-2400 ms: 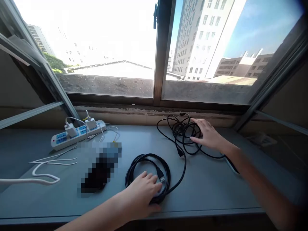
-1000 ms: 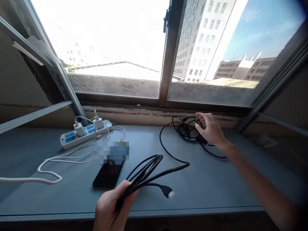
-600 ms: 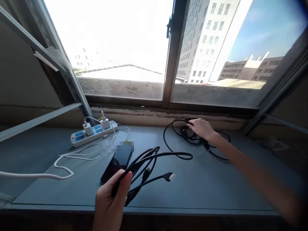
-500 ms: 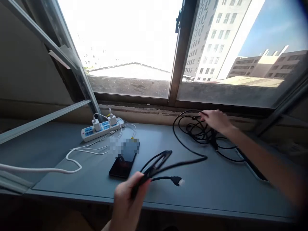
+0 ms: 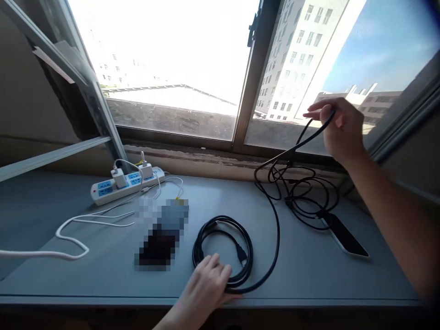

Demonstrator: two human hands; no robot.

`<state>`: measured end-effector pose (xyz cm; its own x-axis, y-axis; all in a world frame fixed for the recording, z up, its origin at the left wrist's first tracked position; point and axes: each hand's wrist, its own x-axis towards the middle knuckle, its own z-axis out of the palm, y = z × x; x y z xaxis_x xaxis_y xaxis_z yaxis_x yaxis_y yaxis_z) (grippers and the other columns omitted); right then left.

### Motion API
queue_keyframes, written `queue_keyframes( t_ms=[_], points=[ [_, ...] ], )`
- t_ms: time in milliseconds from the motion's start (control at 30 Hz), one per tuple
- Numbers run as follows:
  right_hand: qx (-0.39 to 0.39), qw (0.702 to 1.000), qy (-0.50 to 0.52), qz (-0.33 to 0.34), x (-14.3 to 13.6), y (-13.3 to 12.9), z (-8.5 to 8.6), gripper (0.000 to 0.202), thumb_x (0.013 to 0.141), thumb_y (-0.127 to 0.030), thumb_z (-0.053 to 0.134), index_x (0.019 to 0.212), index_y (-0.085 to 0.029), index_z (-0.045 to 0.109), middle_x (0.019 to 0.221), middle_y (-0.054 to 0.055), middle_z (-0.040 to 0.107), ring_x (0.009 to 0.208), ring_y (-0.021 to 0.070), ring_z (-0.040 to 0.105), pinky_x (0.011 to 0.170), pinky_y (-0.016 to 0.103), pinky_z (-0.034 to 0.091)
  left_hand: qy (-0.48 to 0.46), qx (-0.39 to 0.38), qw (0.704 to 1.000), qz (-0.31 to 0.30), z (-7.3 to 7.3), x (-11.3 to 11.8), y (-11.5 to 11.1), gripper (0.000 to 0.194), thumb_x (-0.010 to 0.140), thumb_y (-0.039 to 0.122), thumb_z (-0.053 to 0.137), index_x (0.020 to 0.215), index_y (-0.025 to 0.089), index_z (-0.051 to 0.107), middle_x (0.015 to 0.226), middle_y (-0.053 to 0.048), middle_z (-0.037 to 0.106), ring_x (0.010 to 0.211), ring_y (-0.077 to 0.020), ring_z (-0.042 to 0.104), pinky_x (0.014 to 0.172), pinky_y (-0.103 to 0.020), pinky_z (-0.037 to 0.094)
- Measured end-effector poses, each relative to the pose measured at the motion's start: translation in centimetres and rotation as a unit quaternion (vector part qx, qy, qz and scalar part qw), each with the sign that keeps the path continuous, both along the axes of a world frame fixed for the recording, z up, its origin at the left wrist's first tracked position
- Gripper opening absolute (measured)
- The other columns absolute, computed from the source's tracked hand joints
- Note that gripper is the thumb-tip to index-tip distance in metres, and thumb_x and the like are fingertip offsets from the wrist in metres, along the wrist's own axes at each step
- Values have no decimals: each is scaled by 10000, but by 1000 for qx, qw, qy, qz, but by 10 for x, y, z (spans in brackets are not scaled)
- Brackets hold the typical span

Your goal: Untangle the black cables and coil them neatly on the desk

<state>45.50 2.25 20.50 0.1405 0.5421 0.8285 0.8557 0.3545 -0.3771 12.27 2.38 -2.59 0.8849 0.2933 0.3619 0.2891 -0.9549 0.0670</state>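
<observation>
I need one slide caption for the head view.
Left hand on a round black cable coil, right hand holding up a black strand above a loose black tangle.

The left hand (image 5: 212, 278) is resting down low, its back facing up. Its fingers are curling in a grip, and its thumb is pointing right underneath. The left arm (image 5: 182, 314) is leaning in from the bottom. The right hand (image 5: 340, 126) is hanging much higher up, bending its fingers left and pinching. The bare right arm (image 5: 392, 211) is slanting up from the lower right.
</observation>
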Motion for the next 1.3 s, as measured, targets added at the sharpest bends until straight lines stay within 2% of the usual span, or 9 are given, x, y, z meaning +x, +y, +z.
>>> queue_keyframes(
  t_ms=[200, 367, 467, 567, 700, 800, 900, 1033, 1300],
  points=[
    [-48, 993, -106, -7, -23, -20, -29, 92, 859, -266, 540, 932, -235, 585, 900, 40, 618, 881, 172, 591, 821, 346, 474, -52, -212, 975, -37, 38, 1, 19, 873, 599, 705, 621, 1266, 207, 360, 1187, -119, 527, 1061, -266, 513, 857, -364, 446],
    [-94, 967, -232, 45, -74, -60, -73, 236, 777, -99, 544, 991, -195, 569, 929, 34, 643, 866, 148, 604, 780, 286, 481, -188, -156, 969, 40, 71, 12, 26, 437, 890, 400, 475, 1263, 226, 329, 1242, -120, 485, 1139, -234, 469, 936, -373, 391],
    [-102, 962, -252, 24, -107, -93, -117, 172, 781, -78, 534, 902, -190, 583, 817, 11, 664, 723, 119, 619, 656, 233, 464, -158, -141, 977, -10, 79, 19, 19, 407, 889, 335, 476, 1265, 226, 363, 1243, -103, 500, 1158, -226, 453, 943, -353, 380],
    [-230, 951, -206, 33, -129, -121, -155, 270, 783, -95, 510, 998, -216, 620, 765, -9, 674, 606, 112, 605, 564, 233, 419, -50, -153, 981, -108, 64, 24, 5, 308, 896, 358, 476, 1170, 218, 466, 1075, -57, 597, 1011, -195, 532, 912, -327, 388],
    [-449, 892, -36, 30, -118, -131, -167, 210, 843, -382, 527, 930, -264, 678, 711, -28, 673, 521, 98, 565, 562, 223, 428, 15, -69, 986, -150, 22, 26, -10, 104, 909, 255, 473, 968, 212, 547, 832, -2, 607, 790, -167, 542, 797, -312, 402],
    [-411, 899, 62, -141, -82, -117, -165, 376, 888, -484, 414, 828, -214, 670, 796, 22, 680, 556, 115, 572, 526, 238, 408, 8, -50, 990, -130, 6, 25, -13, 39, 883, 207, 516, 901, 206, 551, 893, -13, 591, 804, -171, 522, 770, -311, 396],
    [-426, 850, 130, -280, -49, -100, -172, 408, 834, -535, 471, 813, -176, 663, 840, 85, 680, 699, 191, 635, 545, 257, 432, -8, -83, 989, -120, 7, 21, -12, 65, 897, 251, 501, 877, 211, 550, 918, -13, 582, 828, -166, 514, 744, -293, 396],
    [-546, 782, 221, -205, -38, -86, -186, 298, 835, -400, 489, 806, -138, 627, 714, 94, 668, 529, 175, 616, 477, 253, 446, -39, -38, 989, -139, 8, 14, -11, 407, 797, 586, 532, 915, 197, 551, 1021, -48, 588, 955, -209, 526, 824, -320, 412],
    [-504, 828, 207, -133, -64, -101, -164, 310, 873, -337, 397, 717, -154, 593, 544, 8, 588, 379, 99, 504, 418, 202, 422, -50, 20, 994, -94, -1, 16, -4, 316, 793, 516, 571, 793, 201, 544, 1084, -31, 603, 1064, -218, 527, 881, -348, 409]
  ],
)
